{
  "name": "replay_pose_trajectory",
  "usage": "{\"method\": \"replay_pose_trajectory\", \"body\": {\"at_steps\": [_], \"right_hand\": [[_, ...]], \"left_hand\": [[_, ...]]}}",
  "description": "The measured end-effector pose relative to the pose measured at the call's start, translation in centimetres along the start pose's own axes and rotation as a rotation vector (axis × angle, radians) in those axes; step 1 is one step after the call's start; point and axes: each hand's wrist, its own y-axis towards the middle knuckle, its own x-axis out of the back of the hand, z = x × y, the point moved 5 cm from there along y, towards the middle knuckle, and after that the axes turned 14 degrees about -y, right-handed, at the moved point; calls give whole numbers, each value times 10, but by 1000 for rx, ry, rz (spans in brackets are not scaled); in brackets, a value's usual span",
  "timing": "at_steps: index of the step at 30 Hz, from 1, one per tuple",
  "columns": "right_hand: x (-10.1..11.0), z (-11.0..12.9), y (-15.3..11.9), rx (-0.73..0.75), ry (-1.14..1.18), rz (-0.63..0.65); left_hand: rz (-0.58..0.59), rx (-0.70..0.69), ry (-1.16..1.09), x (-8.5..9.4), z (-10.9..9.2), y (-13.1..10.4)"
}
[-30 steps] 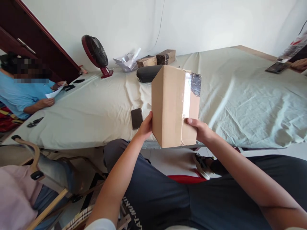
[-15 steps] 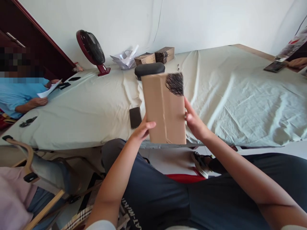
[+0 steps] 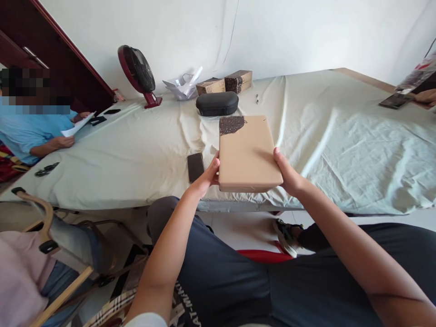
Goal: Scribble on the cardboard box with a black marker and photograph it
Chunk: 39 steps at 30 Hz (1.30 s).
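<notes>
A brown cardboard box (image 3: 250, 156) with a black scribbled patch at its far left corner is held near the table's front edge. My left hand (image 3: 208, 176) grips its left side and my right hand (image 3: 288, 172) its right side, both thumbs near the upper edges. The other fingers are largely hidden by the box. Just left of the box a dark phone (image 3: 195, 167) lies on the cloth. Beyond the box sits a black oval case (image 3: 217, 104).
On the cloth-covered table (image 3: 357, 150) stand two patterned boxes (image 3: 238, 82), a white plastic basket (image 3: 184, 88), a fan (image 3: 138, 70) and a pen (image 3: 257, 99). A person in blue (image 3: 27, 131) holds paper at left; another person's hand (image 3: 425, 96) shows far right.
The box has been turned, so a plain face now shows and the scribbled patch sits at its left corner instead of its right. My hands have shifted their hold; the view has moved slightly.
</notes>
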Motion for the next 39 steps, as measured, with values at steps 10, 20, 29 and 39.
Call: {"method": "replay_pose_trajectory", "body": {"at_steps": [10,20,29,39], "right_hand": [[21,14,-13,-73,-217,97],[14,31,-9,424,-327,96],[14,2,14,512,-493,204],[3,7,2,508,-503,146]], "left_hand": [[-29,290,49,7,0,-9],[129,-449,530,-23,-14,-6],[63,-1175,766,-21,-38,-18],[94,-1089,708,-23,-51,-24]]}}
